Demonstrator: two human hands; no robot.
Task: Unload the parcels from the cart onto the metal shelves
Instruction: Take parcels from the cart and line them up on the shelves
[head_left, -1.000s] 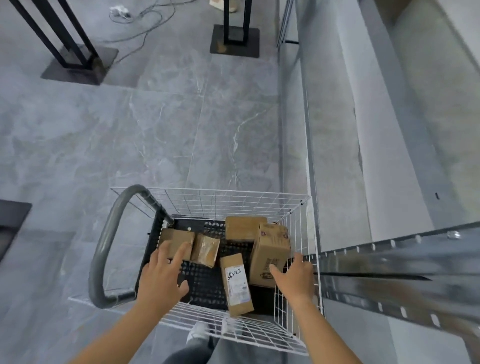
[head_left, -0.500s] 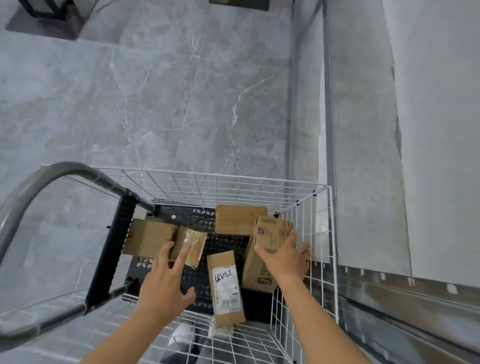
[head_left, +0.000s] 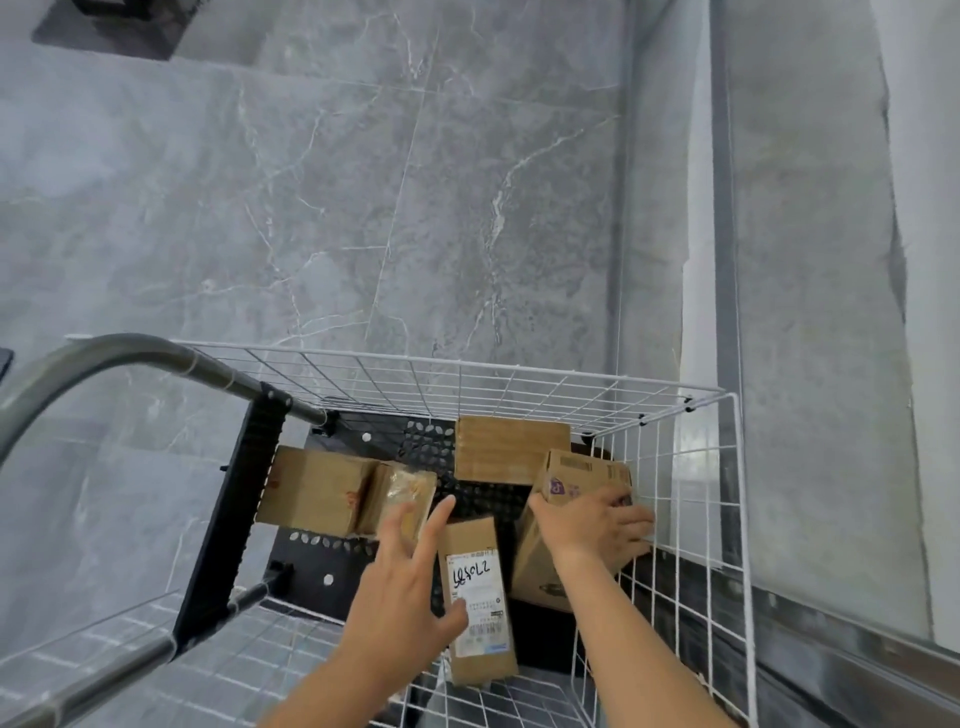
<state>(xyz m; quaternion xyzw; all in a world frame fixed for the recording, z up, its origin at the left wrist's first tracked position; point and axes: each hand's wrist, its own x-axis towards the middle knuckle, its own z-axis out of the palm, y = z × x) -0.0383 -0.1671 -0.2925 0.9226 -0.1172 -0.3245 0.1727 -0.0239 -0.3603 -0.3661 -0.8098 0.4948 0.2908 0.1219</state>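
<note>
A: So where's everything sitting?
B: Down in the wire cart (head_left: 519, 370). The labelled parcel (head_left: 478, 597) lies mid-floor and the upright box (head_left: 582, 467) stands against the right wire wall.
A: And the hands?
B: The left hand (head_left: 400, 587) is released, fingers spread over the labelled parcel. The right hand (head_left: 592, 525) lies flat on the upright box, fingers straight. That wire wall stands between the box and the metal shelf (head_left: 831, 654)

Two bare forearms (head_left: 641, 636) in shot, bare left hand (head_left: 402, 590), bare right hand (head_left: 597, 525); any sleeves lie beyond the frame's edge.
</note>
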